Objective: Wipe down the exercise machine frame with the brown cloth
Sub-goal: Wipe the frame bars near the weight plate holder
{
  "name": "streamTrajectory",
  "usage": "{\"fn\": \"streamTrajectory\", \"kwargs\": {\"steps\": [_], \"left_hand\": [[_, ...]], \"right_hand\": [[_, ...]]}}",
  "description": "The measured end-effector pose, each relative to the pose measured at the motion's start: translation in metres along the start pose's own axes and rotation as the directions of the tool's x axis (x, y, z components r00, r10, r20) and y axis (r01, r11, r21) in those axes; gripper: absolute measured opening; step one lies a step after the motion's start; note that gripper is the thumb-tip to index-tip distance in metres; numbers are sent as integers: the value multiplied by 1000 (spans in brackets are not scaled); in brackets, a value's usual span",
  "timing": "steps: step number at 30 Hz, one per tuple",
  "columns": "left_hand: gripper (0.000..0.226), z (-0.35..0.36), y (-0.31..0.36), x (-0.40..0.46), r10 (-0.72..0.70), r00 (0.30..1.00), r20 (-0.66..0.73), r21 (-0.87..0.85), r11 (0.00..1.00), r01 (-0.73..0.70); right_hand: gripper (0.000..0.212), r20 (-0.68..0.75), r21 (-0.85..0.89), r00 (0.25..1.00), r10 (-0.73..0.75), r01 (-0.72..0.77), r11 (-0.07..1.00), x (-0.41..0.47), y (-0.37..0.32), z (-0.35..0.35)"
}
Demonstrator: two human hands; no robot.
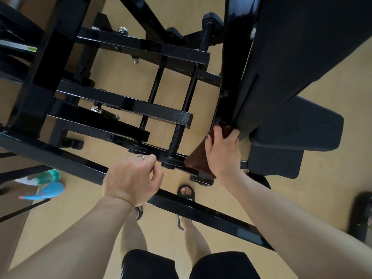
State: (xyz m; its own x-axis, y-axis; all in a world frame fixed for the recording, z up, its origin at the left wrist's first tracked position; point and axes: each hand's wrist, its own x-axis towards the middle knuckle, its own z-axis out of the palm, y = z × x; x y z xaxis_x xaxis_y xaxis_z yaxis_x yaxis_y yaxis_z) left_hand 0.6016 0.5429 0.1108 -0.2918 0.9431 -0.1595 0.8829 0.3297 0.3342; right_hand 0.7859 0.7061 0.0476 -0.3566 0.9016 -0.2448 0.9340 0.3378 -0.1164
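Gripping brown cloth (198,160) against black frame upright (231,63), right hand (222,151); left hand (131,178) loosely curled, holding nothing.

Gym or home workout room: black steel machine frame (124,101) w/ threaded rods, padded bench (298,125), tan wood floor (128,77), sneakers (44,188) by it.

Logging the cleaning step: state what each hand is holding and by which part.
The right hand grips the brown cloth at its upper end, against the black metal frame. The left hand holds nothing.
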Motion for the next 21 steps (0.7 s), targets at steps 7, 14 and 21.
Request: {"fn": "streamTrajectory", "kwargs": {"steps": [7,14,21], "left_hand": [[31,2,0,-1,-12,1000,9,-3,1000,12],[29,3,-2,-1,15,1000,-1,28,1000,-15],[29,4,-4,0,25,1000,-14,11,1000,-25]], "right_hand": [[34,161,-16,983,-88,92,996,-75,8,5],[30,21,-204,900,-435,430,880,-28,21,3],[30,12,-282,885,-466,450,847,6,-2,1]]}}
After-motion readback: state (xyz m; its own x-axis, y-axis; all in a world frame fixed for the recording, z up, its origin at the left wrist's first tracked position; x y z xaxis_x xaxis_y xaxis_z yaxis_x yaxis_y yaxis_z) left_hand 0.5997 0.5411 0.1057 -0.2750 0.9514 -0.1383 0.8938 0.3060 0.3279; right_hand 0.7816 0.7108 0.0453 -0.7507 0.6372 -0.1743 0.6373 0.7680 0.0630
